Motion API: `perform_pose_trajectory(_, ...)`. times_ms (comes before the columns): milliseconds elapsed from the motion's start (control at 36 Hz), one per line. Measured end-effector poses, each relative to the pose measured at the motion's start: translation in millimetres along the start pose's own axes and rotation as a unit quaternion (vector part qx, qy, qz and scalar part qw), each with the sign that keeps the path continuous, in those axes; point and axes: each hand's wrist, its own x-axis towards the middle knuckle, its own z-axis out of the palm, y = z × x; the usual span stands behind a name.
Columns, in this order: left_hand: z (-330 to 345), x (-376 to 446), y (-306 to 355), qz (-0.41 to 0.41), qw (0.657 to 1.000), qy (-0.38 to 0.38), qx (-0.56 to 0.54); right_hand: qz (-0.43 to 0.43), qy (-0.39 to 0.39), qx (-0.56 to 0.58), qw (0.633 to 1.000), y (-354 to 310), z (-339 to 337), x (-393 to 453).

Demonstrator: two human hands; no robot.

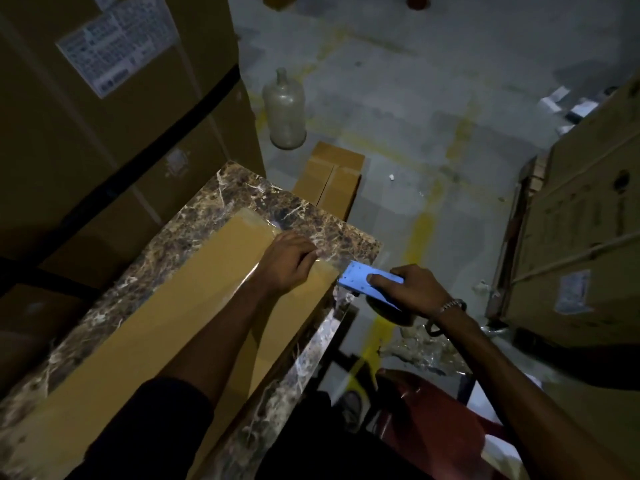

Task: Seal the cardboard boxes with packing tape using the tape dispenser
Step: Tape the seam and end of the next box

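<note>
Head view looks down on our two forearms over a long, flat cardboard box [166,306] that lies on a brown marble-patterned table [221,192]. Our left hand [287,261] rests on the far right corner of the box, fingers curled down over a strip of clear packing tape [270,223] that shines along that end; we cannot tell whether the fingers pinch the tape or only press it. Our right hand [412,289] grips the blue tape dispenser [367,277], thumb laid on its flat top, just past the table's right edge and near the left hand without touching it. A metal bracelet [450,304] sits on the right wrist.

Around us the space is crowded. Tall cartons [114,126] with a printed label [121,39] and a black strap stand right against the table's left side. Beyond the table's far edge a smaller cardboard box [329,178] sits on the concrete floor [433,98], and behind it stands a large clear glass bottle [284,109]. More cartons [581,216] are stacked on the right. Below the right arm are a red seat [436,410] and crumpled plastic wrap [426,344] on the floor, which is marked with worn yellow paint.
</note>
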Motion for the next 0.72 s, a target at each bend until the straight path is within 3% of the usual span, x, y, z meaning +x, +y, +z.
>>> perform_pose_trajectory(167,11.9,-5.5,17.4,-0.079,0.996,0.009,0.042,-0.017,0.030,0.027,0.999,15.2,35.0,-0.5)
perform_pose_trajectory(417,47.2,-24.4,50.1,-0.102,0.989,-0.050,0.097,0.029,0.005,0.121,0.992,25.8,59.5,2.8)
perform_pose_trajectory(611,52.7,-22.0,50.5,-0.129,0.986,-0.012,0.106,0.074,-0.047,0.188,0.978,24.0,65.3,6.7)
perform_pose_trajectory(722,52.0,-19.5,52.9,-0.142,0.985,0.003,0.097,0.085,-0.040,0.207,0.974,23.1,69.4,7.5)
